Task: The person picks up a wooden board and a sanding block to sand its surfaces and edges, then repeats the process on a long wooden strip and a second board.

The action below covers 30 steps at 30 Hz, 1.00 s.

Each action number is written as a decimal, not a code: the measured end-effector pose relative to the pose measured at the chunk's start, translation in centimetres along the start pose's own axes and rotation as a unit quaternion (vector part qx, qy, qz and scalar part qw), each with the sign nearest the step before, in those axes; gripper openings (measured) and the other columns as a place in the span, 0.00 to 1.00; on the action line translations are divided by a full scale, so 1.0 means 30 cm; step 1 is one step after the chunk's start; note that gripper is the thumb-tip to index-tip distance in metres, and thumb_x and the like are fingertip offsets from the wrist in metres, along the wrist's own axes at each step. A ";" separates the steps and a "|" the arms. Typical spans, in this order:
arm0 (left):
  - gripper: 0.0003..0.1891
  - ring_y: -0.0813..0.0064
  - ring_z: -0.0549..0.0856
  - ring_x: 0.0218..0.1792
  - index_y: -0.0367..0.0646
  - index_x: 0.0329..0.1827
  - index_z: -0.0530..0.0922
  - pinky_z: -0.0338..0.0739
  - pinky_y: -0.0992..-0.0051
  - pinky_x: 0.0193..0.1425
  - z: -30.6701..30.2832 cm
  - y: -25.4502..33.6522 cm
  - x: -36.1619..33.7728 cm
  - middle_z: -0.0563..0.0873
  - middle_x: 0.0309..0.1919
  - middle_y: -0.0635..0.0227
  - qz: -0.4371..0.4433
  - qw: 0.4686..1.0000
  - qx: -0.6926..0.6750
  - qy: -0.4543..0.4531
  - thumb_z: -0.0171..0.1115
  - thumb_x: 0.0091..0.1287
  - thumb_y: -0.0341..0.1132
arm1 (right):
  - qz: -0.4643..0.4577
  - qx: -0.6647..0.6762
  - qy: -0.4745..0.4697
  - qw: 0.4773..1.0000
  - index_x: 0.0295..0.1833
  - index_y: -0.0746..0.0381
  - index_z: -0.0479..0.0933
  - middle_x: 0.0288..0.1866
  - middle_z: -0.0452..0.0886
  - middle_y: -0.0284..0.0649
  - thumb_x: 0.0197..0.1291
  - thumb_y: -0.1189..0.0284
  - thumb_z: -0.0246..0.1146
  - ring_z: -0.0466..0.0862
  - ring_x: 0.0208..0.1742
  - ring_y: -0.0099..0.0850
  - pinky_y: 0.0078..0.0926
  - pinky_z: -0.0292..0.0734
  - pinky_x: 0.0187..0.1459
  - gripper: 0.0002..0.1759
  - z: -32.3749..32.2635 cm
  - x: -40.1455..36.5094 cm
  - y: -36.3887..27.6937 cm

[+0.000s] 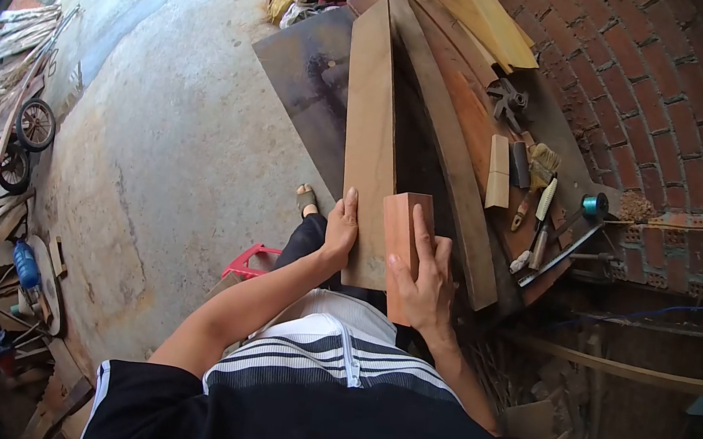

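Note:
A long, light-brown wooden board [373,125] lies lengthwise on the cluttered work surface, its near end by my waist. My left hand [342,227] grips the board's left edge close to that end, fingers together along the side. In my right hand [423,282] is a reddish rectangular wood block [402,226], held with the index finger stretched along its top. The block stands tilted over the board's right edge and overlaps it in this view. A darker, slightly curved plank [443,134] runs just to the right of the board.
To the right lie a brush [543,165], a small wood block [498,172], a thread spool [593,204] and a saw blade [562,254]. A brick wall [650,108] rises beyond them. On the floor at left are a wheel [35,125] and stacked scrap wood. A red stool [250,259] stands by my leg.

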State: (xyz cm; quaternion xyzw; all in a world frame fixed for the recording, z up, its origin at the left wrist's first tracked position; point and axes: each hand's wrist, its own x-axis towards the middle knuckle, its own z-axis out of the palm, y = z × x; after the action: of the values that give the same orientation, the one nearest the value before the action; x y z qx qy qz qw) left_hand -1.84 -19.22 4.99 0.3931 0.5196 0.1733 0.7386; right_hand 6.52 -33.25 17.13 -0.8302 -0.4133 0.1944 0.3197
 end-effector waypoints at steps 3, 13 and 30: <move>0.35 0.71 0.82 0.51 0.36 0.58 0.78 0.74 0.70 0.60 -0.037 -0.057 0.049 0.86 0.50 0.62 0.017 0.999 0.037 0.017 0.46 0.79 0.65 | 0.022 0.004 -0.018 1.000 0.84 0.41 0.57 0.49 0.68 0.47 0.62 0.61 0.68 0.80 0.47 0.48 0.47 0.81 0.49 0.45 0.035 0.049 -0.003; 0.28 0.79 0.79 0.43 0.36 0.50 0.80 0.75 0.75 0.52 -0.191 -0.128 0.117 0.85 0.40 0.67 0.039 0.998 0.050 0.013 0.53 0.79 0.58 | 0.005 -0.056 0.064 0.996 0.83 0.36 0.55 0.54 0.70 0.53 0.60 0.60 0.67 0.79 0.53 0.56 0.48 0.78 0.58 0.47 0.282 0.878 -0.052; 0.28 0.82 0.79 0.44 0.38 0.53 0.81 0.74 0.77 0.52 -0.240 -0.145 0.156 0.85 0.43 0.72 -0.010 0.998 -0.048 -0.045 0.48 0.81 0.58 | -0.062 -0.002 0.063 0.996 0.83 0.42 0.59 0.49 0.68 0.49 0.61 0.65 0.67 0.77 0.50 0.51 0.42 0.76 0.57 0.44 0.324 0.740 -0.137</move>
State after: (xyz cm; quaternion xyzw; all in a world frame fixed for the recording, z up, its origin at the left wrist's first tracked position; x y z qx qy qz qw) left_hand -7.15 -15.96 -2.35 0.3595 0.4807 0.1732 0.7808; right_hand 11.43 -9.80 11.66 -0.8141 -0.4434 0.1210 0.3550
